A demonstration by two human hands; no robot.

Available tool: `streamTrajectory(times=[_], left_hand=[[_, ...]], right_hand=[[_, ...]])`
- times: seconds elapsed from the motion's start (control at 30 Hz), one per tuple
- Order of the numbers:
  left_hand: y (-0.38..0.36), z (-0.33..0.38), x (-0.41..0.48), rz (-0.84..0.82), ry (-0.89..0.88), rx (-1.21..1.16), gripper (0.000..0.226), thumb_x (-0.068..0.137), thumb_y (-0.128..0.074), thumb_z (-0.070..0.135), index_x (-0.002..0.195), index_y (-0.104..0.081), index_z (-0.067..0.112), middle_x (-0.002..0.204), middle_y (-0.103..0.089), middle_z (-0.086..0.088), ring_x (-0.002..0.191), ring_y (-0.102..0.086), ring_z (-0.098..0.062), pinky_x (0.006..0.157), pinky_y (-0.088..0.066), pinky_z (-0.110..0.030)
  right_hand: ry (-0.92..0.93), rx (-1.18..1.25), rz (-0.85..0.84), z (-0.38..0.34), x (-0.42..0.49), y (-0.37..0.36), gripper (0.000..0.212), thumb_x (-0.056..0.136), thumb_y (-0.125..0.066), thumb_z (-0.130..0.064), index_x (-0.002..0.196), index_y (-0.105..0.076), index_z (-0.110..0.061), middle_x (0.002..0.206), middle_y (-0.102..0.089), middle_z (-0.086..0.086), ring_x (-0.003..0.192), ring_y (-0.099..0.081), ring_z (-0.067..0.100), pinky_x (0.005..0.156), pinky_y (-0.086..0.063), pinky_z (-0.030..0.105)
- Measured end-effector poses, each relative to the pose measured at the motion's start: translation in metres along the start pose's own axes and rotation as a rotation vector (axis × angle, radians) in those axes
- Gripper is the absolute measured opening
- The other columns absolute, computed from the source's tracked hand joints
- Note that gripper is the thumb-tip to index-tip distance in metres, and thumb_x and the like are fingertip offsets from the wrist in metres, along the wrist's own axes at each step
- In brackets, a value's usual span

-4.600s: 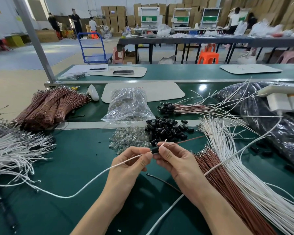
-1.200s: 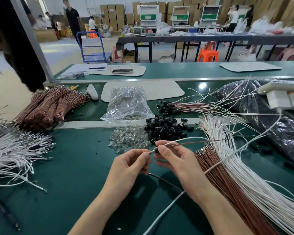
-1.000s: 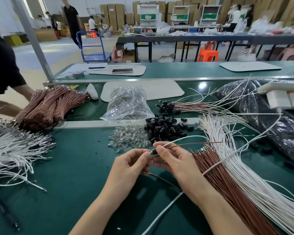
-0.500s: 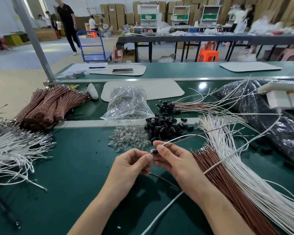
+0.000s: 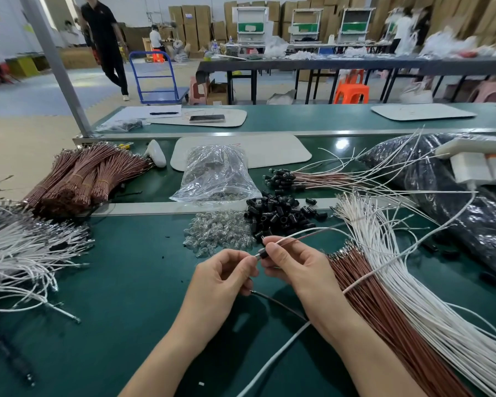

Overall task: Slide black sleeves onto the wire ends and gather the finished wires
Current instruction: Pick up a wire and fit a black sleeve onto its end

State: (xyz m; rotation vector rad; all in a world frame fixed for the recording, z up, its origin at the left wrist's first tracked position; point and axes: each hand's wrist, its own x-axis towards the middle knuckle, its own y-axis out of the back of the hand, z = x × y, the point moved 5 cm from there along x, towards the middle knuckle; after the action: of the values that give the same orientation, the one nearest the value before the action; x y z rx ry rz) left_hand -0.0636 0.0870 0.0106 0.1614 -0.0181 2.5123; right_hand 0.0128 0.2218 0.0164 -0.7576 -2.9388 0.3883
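Observation:
My left hand (image 5: 222, 277) and my right hand (image 5: 294, 262) meet above the green table. Between their fingertips is a small black sleeve (image 5: 262, 255) on the ends of a white wire and a brown wire (image 5: 307, 234); the right thumb and forefinger pinch the sleeve, the left fingertips pinch the metal wire tip. A heap of loose black sleeves (image 5: 281, 216) lies just beyond the hands. Finished wires with black sleeves (image 5: 304, 179) lie farther back. Bare brown wires (image 5: 384, 308) and white wires (image 5: 430, 299) fan out to the right.
A pile of clear glass bulbs (image 5: 218, 233) and a plastic bag (image 5: 215, 176) sit beyond the left hand. Bundled brown wires (image 5: 80, 176) and loose white wires (image 5: 20, 253) lie at left. A black plastic bag (image 5: 470, 213) is at right. A person walks behind.
The white wire that trailed left from my hands 4.6 s ago is gone from there. My hands have stayed together at the sleeve, and the wire pair has tilted slightly.

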Motion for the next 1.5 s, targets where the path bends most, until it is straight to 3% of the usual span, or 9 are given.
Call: streamTrajectory(times=[0.1,0.2,0.4,0.7,0.9,1.07,1.33,1.5], left_hand=[[0.0001,0.0004,-0.0002,0.023,-0.013,0.005,0.022,0.085,-0.067,0.037,0.089,-0.071,0.016,0.079,-0.074,-0.005,0.064,-0.064,-0.012,0.063,-0.054,-0.021],[0.0018,0.0005,-0.0007,0.047,-0.034,0.016,0.019,0.085,-0.068,0.038,0.088,-0.072,0.019,0.078,-0.074,-0.003,0.064,-0.064,-0.012,0.064,-0.055,-0.022],[-0.0006,0.0011,-0.0016,-0.004,-0.040,0.003,0.013,0.088,-0.067,0.036,0.090,-0.073,0.025,0.080,-0.073,-0.006,0.067,-0.065,-0.015,0.067,-0.056,-0.025],[-0.0018,-0.0021,-0.0008,-0.049,0.088,-0.165,0.025,0.082,-0.068,0.035,0.093,-0.073,0.012,0.085,-0.073,-0.009,0.073,-0.066,-0.017,0.066,-0.056,-0.026],[0.0001,0.0015,-0.0010,-0.025,0.058,-0.138,0.028,0.087,-0.065,0.032,0.092,-0.068,0.005,0.083,-0.072,-0.007,0.071,-0.065,-0.015,0.066,-0.057,-0.027],[-0.0010,0.0027,-0.0018,-0.013,0.063,-0.101,0.016,0.098,-0.060,0.017,0.093,-0.065,0.002,0.082,-0.073,-0.008,0.071,-0.064,-0.016,0.066,-0.056,-0.027],[-0.0028,0.0041,-0.0034,-0.019,0.040,-0.048,0.015,0.100,-0.057,0.015,0.092,-0.062,0.003,0.083,-0.073,-0.009,0.070,-0.064,-0.017,0.065,-0.056,-0.028],[-0.0054,0.0017,-0.0054,-0.008,-0.020,0.050,0.016,0.103,-0.055,0.016,0.093,-0.063,0.007,0.081,-0.072,-0.005,0.068,-0.064,-0.016,0.064,-0.054,-0.026]], right_hand=[[-0.012,0.073,0.018,0.0016,0.0011,0.0013,0.029,0.078,-0.076,-0.037,0.104,-0.078,-0.025,0.091,-0.076,0.005,0.084,-0.072,0.014,0.074,-0.057,0.022],[-0.043,0.071,-0.082,0.0049,-0.0008,-0.0046,0.040,0.076,-0.079,-0.035,0.113,-0.072,-0.023,0.094,-0.075,0.008,0.088,-0.073,0.017,0.076,-0.057,0.024],[-0.012,0.006,-0.092,0.0029,-0.0028,-0.0042,0.024,0.079,-0.077,-0.026,0.102,-0.074,-0.031,0.088,-0.074,0.006,0.084,-0.072,0.014,0.074,-0.057,0.023],[0.031,-0.039,-0.084,0.0028,-0.0019,-0.0035,0.029,0.090,-0.072,-0.009,0.114,-0.069,-0.024,0.087,-0.072,0.010,0.086,-0.071,0.018,0.079,-0.058,0.027],[0.052,-0.053,-0.076,0.0004,-0.0013,-0.0020,0.031,0.089,-0.074,-0.013,0.113,-0.072,-0.032,0.082,-0.072,0.000,0.083,-0.070,0.012,0.078,-0.056,0.023],[0.063,-0.065,-0.070,0.0008,-0.0003,-0.0004,0.035,0.090,-0.073,-0.011,0.117,-0.070,-0.032,0.077,-0.069,-0.005,0.079,-0.068,0.009,0.078,-0.056,0.022],[0.073,-0.157,-0.069,0.0025,-0.0006,0.0008,0.037,0.090,-0.075,-0.018,0.117,-0.068,-0.042,0.084,-0.073,-0.001,0.082,-0.070,0.012,0.084,-0.058,0.028],[0.061,-0.169,-0.071,0.0028,-0.0009,0.0003,0.035,0.091,-0.075,-0.018,0.114,-0.069,-0.043,0.082,-0.072,-0.003,0.080,-0.071,0.011,0.081,-0.055,0.022]])
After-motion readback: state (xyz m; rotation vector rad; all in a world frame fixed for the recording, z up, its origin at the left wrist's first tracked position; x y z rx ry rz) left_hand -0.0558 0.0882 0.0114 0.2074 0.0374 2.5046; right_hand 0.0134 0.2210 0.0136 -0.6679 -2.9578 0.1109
